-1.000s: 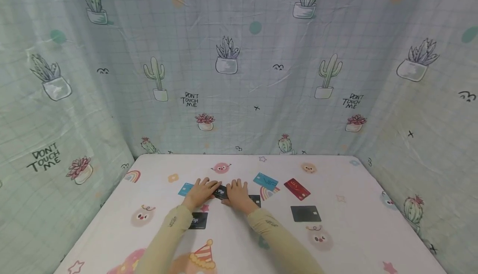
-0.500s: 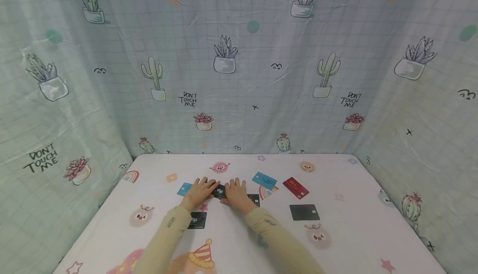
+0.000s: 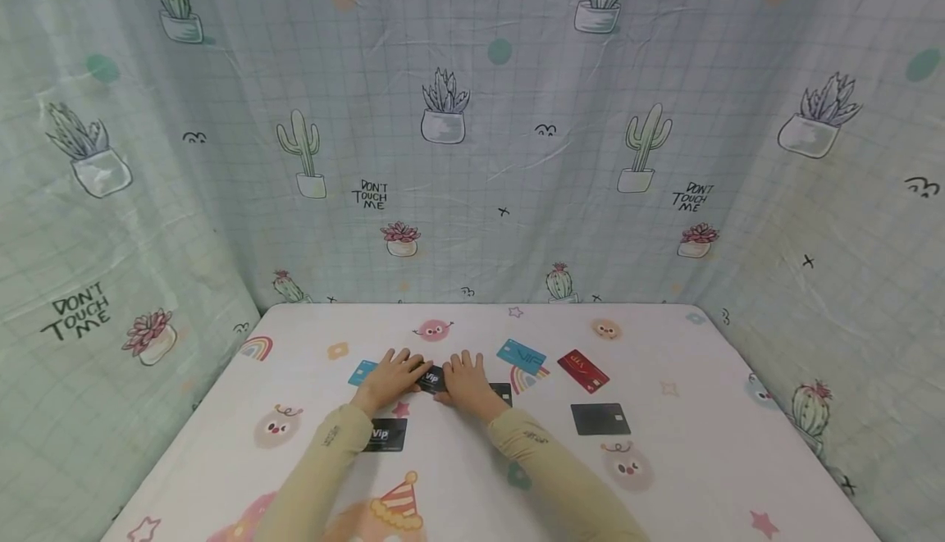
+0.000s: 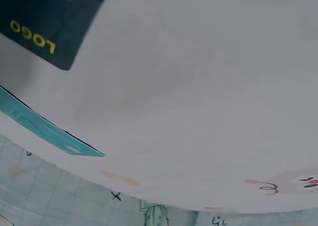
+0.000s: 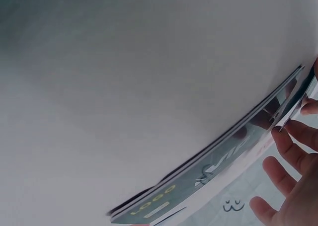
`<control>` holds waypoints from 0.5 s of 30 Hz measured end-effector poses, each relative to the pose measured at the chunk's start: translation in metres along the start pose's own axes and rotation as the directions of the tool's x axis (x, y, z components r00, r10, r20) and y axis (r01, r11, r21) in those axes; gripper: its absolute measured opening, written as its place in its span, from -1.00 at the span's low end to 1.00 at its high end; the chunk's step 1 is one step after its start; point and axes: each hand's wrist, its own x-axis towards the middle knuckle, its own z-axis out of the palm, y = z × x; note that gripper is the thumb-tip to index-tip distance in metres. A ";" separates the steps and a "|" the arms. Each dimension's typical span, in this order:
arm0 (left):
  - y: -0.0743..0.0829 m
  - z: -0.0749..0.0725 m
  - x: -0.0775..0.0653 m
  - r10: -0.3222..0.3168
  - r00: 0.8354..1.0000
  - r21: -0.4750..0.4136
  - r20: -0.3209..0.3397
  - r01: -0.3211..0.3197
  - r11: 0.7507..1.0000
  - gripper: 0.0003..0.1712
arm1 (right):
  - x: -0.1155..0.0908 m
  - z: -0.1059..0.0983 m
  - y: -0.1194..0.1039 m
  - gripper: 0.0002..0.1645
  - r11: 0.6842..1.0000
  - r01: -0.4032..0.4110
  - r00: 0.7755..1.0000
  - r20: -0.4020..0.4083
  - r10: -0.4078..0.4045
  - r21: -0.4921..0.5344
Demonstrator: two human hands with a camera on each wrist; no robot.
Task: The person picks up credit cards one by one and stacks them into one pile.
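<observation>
My left hand (image 3: pixel 391 380) pinches the left end of a black VIP card (image 3: pixel 432 379) in the head view. At the card's other end, my right hand (image 3: pixel 468 384) grips with thumb and fingers. A blue card (image 3: pixel 361 372) shows partly behind my left hand. Another black card (image 3: pixel 503 393) lies beside my right wrist, partly covered. The left wrist view has a dark card (image 4: pixel 44 32) marked LOGO above a blue card (image 4: pixel 49 131). Fingers (image 5: pixel 288 151) reach a card edge in the right wrist view, near a dark card (image 5: pixel 198 176) reading LOGO.
A black VIP card (image 3: pixel 390 435) lies near my left sleeve, partly under it. To the right lie a blue VIP card (image 3: pixel 521 357), a red VIP card (image 3: pixel 583 371) and a plain black card (image 3: pixel 600 419). A cactus-print curtain (image 3: pixel 472 198) borders the table (image 3: pixel 709 460).
The head view shifts slightly, moving the whole scene a little left in the picture. Both hands stay at the black VIP card, and the other cards keep their places on the table.
</observation>
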 end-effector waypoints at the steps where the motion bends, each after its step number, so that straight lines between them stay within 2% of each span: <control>1: 0.000 0.000 -0.001 0.002 1.000 0.004 0.001 -0.002 1.000 -0.44 | 0.000 0.000 0.000 -0.28 1.000 0.004 1.000 0.000 -0.004 0.000; 7: -0.002 0.003 -0.005 0.021 0.999 0.022 -0.025 -0.021 1.000 -0.46 | -0.001 -0.001 -0.001 -0.29 0.999 0.026 1.000 -0.009 -0.026 -0.031; 15: -0.003 0.003 -0.008 0.024 0.999 -0.014 -0.035 -0.025 1.000 -0.45 | 0.001 0.001 -0.001 -0.30 0.998 0.037 0.999 -0.023 -0.038 -0.041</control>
